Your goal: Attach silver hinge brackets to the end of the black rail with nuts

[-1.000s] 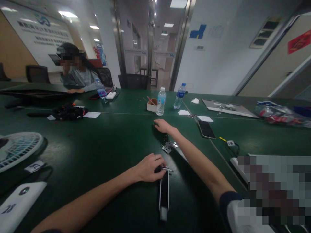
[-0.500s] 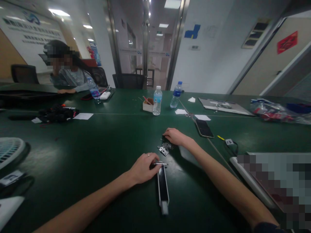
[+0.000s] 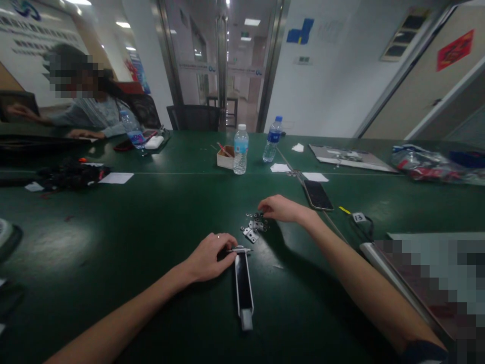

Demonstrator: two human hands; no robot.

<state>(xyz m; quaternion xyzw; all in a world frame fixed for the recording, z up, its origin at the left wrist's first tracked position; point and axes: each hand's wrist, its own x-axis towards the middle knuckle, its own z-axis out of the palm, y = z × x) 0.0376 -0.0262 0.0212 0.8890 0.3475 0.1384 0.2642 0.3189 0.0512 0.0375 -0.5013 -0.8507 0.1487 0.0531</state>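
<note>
My left hand [image 3: 212, 257] is closed, thumb and fingers round a thin metal piece [image 3: 242, 250]. That piece crosses the far end of a long device [image 3: 243, 283] with a white rim and dark face, lying on the green table. A pale grey block [image 3: 246, 319] sticks out of the device's near end. My right hand [image 3: 279, 208] is at the far right side of a small pile of metal plates [image 3: 251, 234] and tiny hardware. Its fingers are curled and pinched downward; what they hold, if anything, is too small to make out.
Beyond the hands stand a clear water bottle [image 3: 241, 151], a small box [image 3: 225, 157] and a blue-capped bottle [image 3: 272, 140]. A phone [image 3: 317, 195] lies right of my right hand. A laptop-like panel [image 3: 435, 283] sits near right. A person [image 3: 100, 114] sits at far left.
The whole view has shifted, so the table things appear further left. My right hand has drawn slightly away to the right of the metal pile. My left hand keeps its grip.
</note>
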